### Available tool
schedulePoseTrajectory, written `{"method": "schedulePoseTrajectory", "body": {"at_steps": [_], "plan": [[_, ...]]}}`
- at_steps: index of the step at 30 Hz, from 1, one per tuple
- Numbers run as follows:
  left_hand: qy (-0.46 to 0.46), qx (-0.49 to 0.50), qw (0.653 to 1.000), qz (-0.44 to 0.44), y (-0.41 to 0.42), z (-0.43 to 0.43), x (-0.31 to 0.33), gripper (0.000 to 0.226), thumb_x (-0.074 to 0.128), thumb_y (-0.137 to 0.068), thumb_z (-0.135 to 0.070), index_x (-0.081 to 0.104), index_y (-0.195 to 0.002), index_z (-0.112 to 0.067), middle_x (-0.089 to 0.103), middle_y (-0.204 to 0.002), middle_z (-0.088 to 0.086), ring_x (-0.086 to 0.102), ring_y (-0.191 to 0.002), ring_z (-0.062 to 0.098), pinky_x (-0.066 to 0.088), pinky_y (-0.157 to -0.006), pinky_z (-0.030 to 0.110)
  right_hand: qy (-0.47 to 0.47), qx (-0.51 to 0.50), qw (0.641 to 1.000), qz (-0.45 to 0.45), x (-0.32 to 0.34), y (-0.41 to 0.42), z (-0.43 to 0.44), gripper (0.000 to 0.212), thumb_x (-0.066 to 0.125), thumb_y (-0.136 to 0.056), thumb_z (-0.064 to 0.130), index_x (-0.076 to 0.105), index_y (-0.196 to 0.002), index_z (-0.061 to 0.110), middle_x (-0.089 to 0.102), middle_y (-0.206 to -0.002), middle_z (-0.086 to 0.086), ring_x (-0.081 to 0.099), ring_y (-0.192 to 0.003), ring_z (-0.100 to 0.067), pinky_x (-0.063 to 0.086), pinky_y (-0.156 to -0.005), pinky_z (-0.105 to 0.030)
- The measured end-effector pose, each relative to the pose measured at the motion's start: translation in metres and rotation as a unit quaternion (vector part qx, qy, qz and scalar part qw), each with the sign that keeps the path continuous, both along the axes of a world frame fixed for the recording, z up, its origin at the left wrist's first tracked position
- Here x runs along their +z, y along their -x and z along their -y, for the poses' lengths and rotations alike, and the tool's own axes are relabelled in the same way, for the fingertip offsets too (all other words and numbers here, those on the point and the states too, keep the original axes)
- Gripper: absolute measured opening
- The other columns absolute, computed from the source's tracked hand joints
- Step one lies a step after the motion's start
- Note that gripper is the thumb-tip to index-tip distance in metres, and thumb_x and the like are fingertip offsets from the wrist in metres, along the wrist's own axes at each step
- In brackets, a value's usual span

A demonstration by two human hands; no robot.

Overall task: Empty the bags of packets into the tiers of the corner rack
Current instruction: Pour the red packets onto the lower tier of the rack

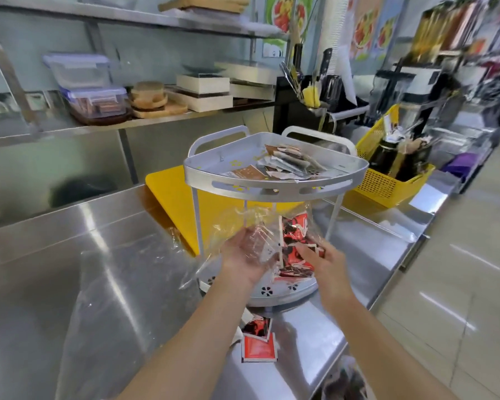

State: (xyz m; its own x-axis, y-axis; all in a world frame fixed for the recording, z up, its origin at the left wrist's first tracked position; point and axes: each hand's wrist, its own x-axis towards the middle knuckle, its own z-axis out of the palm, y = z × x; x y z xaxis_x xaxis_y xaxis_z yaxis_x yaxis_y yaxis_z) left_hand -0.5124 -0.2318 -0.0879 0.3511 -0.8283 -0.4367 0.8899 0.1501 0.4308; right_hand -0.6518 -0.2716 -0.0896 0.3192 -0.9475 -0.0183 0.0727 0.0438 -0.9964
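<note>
Crumpled clear plastic bag (240, 226) is held up at the open front of the white two-tier corner rack (274, 180), so that its contents can drop onto the lower tier (274, 291) rather than onto the stainless-steel worktop (98, 255). The left hand (244, 252) is closed around the bag's film, fingers curled into it; the bag is tipped toward the right, seemingly to let the red-and-black sauce packets (293, 243) slide out. Just to the right, the right hand (326, 262) is laid among those packets with fingers extended and loosely open; whether any packet is actually pinched cannot be told. It appears placed to guide or steady the pile on the lower tier. Brown and white sachets (283, 164) already lie in the upper tier. Two red packets (257, 340) lie on the worktop in front of the rack, outside it, and are judged to need picking up. A yellow perforated plastic basket (387, 180) stands further right.
</note>
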Motion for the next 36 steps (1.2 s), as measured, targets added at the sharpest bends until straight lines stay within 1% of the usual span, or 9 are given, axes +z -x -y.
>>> {"method": "schedulePoseTrajectory", "body": {"at_steps": [6,10,14,16,20,23,28,32,36], "plan": [[0.002,-0.038,0.999,-0.021,0.015,0.039,-0.017,0.037,0.048,-0.089,-0.042,0.062,-0.099,-0.010,0.062,-0.086,0.001,0.059,-0.081,0.017,0.042,-0.079,0.048,0.063,-0.054,0.993,-0.083,-0.005,0.005,0.041,0.003,0.069,-0.079,0.018,0.070,-0.079,0.020,0.070,-0.074,-0.008,0.066,-0.073,-0.030,0.052,-0.075,-0.040],[-0.124,-0.126,0.984,0.001,0.010,0.042,-0.049,0.065,0.061,-0.060,-0.072,0.053,-0.077,-0.009,0.061,-0.050,0.007,0.049,-0.064,0.020,0.040,-0.071,0.035,0.136,-0.040,0.964,-0.225,-0.014,0.000,0.063,0.017,0.066,-0.082,0.028,0.074,-0.078,0.014,0.070,-0.075,-0.018,0.063,-0.073,-0.031,0.045,-0.078,-0.042],[-0.220,-0.242,0.943,0.066,-0.018,0.026,-0.061,0.119,0.055,-0.055,-0.083,0.039,-0.131,0.008,0.050,-0.130,0.023,0.050,-0.115,0.034,0.041,-0.095,0.039,0.159,0.008,0.943,-0.292,-0.018,-0.005,0.083,0.025,0.063,-0.085,0.032,0.071,-0.083,0.008,0.055,-0.055,-0.001,0.050,-0.054,-0.014,0.040,-0.070,-0.032],[-0.221,-0.297,0.922,0.115,-0.031,0.013,-0.052,0.118,0.055,-0.061,-0.078,0.033,-0.133,0.013,0.048,-0.131,0.026,0.053,-0.109,0.035,0.045,-0.093,0.038,0.152,0.043,0.946,-0.283,-0.016,-0.009,0.089,0.030,0.062,-0.085,0.031,0.067,-0.078,0.002,0.046,-0.051,-0.001,0.034,-0.044,-0.011,0.030,-0.051,-0.027],[-0.264,-0.442,0.741,0.432,-0.037,-0.012,-0.017,0.067,0.058,-0.075,-0.058,0.063,-0.107,0.001,0.071,-0.096,0.014,0.069,-0.087,0.023,0.057,-0.071,0.025,0.172,0.102,0.933,-0.299,-0.011,-0.018,0.101,0.028,0.063,-0.084,0.029,0.066,-0.076,0.002,0.053,-0.059,-0.007,0.034,-0.047,-0.013,0.028,-0.048,-0.027],[-0.223,-0.311,0.702,0.600,-0.033,-0.013,-0.001,0.027,0.059,-0.088,-0.031,0.065,-0.082,-0.006,0.070,-0.074,0.007,0.066,-0.062,0.017,0.055,-0.059,0.026,0.185,0.147,0.918,-0.318,-0.007,-0.022,0.109,0.029,0.065,-0.082,0.029,0.068,-0.085,0.000,0.063,-0.071,-0.015,0.044,-0.052,-0.016,0.034,-0.054,-0.030],[-0.188,-0.055,0.560,0.805,-0.032,0.025,0.015,0.032,0.045,-0.096,-0.016,0.050,-0.127,-0.012,0.056,-0.130,0.008,0.050,-0.119,0.026,0.036,-0.095,0.027,0.273,0.230,0.849,-0.390,-0.006,-0.025,0.114,0.026,0.062,-0.083,0.037,0.072,-0.091,0.014,0.066,-0.084,0.005,0.059,-0.076,-0.015,0.042,-0.072,-0.030],[-0.203,-0.234,0.555,0.772,-0.048,0.057,0.012,0.061,0.039,-0.096,-0.041,0.011,-0.148,-0.026,0.015,-0.157,-0.003,0.021,-0.143,0.022,0.021,-0.114,0.035,0.272,0.279,0.832,-0.395,-0.006,-0.024,0.113,0.024,0.063,-0.084,0.033,0.072,-0.095,0.013,0.069,-0.095,0.002,0.058,-0.078,-0.007,0.042,-0.074,-0.021],[-0.163,-0.277,0.681,0.658,-0.045,0.066,0.005,0.041,0.053,-0.091,-0.035,0.050,-0.129,-0.019,0.052,-0.128,-0.002,0.046,-0.119,0.016,0.040,-0.088,0.027,0.264,0.277,0.848,-0.367,-0.006,-0.014,0.108,0.023,0.068,-0.081,0.027,0.073,-0.095,0.010,0.072,-0.094,0.000,0.057,-0.071,-0.003,0.042,-0.068,-0.014]]}}
